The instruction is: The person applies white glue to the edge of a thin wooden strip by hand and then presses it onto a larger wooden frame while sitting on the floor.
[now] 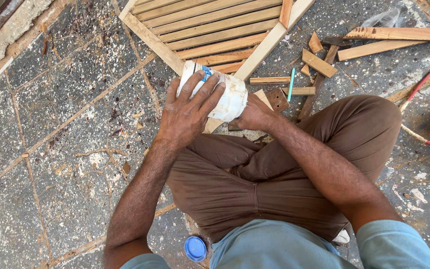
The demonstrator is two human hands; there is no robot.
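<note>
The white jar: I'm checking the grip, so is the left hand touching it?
Touching. The head view shows the left hand wrapped over the white jar, fingers spread flat on its side, with no gap.

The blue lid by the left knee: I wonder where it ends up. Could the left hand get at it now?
Probably not at once: the left hand grips the white jar. The blue lid lies uncovered on the floor.
</note>
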